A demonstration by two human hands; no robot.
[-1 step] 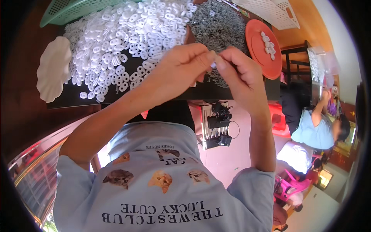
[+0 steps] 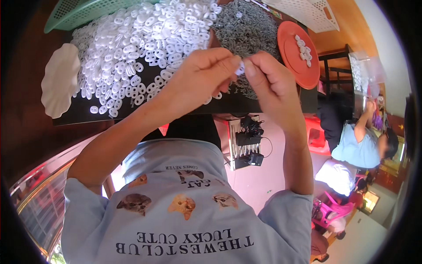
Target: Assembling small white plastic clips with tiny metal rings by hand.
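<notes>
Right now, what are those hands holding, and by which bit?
A small white piece, pinched at its edge by the left hand. The right hand is close beside it; I can't tell if that grips too.

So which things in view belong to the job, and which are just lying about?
Likely part of the job:
white piece in left hand
pile of white pieces
pile of grey bits
red plate

Apparently just lying about:
scalloped dish
black electronics
pink chair

Both hands (image 2: 200, 81) (image 2: 277, 83) are closed in pinches just beside each other, bare forearms (image 2: 132, 136) (image 2: 295, 149) slanting inward.
</notes>
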